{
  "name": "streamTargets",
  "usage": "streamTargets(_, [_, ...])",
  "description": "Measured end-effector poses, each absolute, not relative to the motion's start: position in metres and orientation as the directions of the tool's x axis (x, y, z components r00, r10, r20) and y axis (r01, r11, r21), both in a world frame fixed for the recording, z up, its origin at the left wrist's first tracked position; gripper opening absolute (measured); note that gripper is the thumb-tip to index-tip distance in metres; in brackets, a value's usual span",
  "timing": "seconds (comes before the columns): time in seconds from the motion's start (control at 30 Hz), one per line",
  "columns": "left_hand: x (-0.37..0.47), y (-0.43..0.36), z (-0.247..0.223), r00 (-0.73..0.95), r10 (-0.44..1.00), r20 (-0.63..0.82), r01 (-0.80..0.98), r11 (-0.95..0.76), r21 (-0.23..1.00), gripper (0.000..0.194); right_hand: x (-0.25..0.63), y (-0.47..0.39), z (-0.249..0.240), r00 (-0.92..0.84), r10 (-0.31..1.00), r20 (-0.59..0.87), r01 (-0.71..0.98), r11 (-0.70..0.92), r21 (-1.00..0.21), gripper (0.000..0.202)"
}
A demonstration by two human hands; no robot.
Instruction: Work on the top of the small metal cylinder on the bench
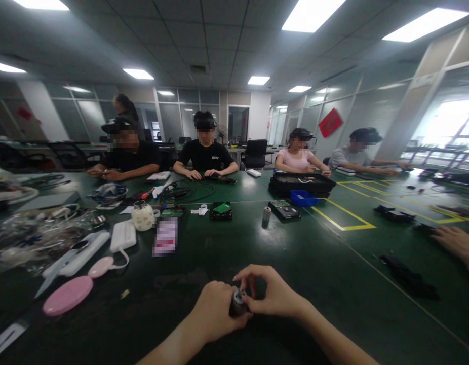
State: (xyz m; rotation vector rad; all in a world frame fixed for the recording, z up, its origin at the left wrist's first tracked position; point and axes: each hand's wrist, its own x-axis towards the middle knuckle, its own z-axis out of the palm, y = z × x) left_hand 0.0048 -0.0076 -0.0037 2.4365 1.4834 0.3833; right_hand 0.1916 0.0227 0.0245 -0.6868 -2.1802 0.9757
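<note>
My left hand [217, 309] is wrapped around a small grey metal cylinder [240, 296] near the front of the green table. Its top end faces up and shows small dark details. The fingers of my right hand [270, 294] are curled in a pinch at that top end. Whatever lies between those fingertips is too small to make out. Farther forward, a similar-looking metal cylinder [266, 216] stands upright on the table.
Left are a pink oval case [68, 295], a white power strip [80, 253], a patterned jar [142, 217] and a phone [165, 237]. Hard drives [284, 210] and a blue tray [303, 198] lie ahead. Another person's hand [455, 243] reaches in at right; several people sit opposite.
</note>
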Motion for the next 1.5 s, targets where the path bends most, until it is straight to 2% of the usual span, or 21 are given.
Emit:
streamTargets(0.27, [0.006, -0.006, -0.003, 0.447, 0.890, 0.089, 0.823, -0.448, 0.350, 0.030, 0.192, 0.023, 0.022, -0.626, 0.677, 0.387, 0.184, 0.611, -0.770, 0.037])
streamTargets(0.47, [0.006, -0.008, -0.001, 0.445, 0.891, 0.091, 0.820, -0.446, 0.359, 0.030, 0.188, 0.020, 0.022, -0.640, 0.688, 0.342, 0.209, 0.584, -0.784, 0.036])
streamTargets(0.63, [0.006, -0.008, -0.002, 0.438, 0.895, 0.080, 0.822, -0.435, 0.367, 0.031, 0.187, 0.020, 0.021, -0.617, 0.697, 0.366, 0.228, 0.603, -0.765, 0.036])
streamTargets(1.0, [0.006, -0.009, -0.001, 0.467, 0.880, 0.087, 0.805, -0.464, 0.369, 0.025, 0.176, 0.015, 0.016, -0.521, 0.742, 0.422, 0.311, 0.625, -0.716, 0.024])
streamTargets(1.2, [0.006, -0.008, -0.005, 0.475, 0.873, 0.109, 0.803, -0.481, 0.351, 0.024, 0.173, 0.015, 0.011, -0.494, 0.769, 0.407, 0.302, 0.590, -0.749, 0.024])
streamTargets(1.37, [0.007, -0.007, -0.007, 0.453, 0.887, 0.093, 0.831, -0.458, 0.316, 0.032, 0.174, 0.016, 0.010, -0.491, 0.781, 0.386, 0.300, 0.568, -0.767, 0.012])
streamTargets(1.5, [0.007, -0.007, -0.007, 0.444, 0.891, 0.101, 0.830, -0.451, 0.328, 0.033, 0.174, 0.016, 0.012, -0.507, 0.759, 0.409, 0.331, 0.609, -0.721, 0.003])
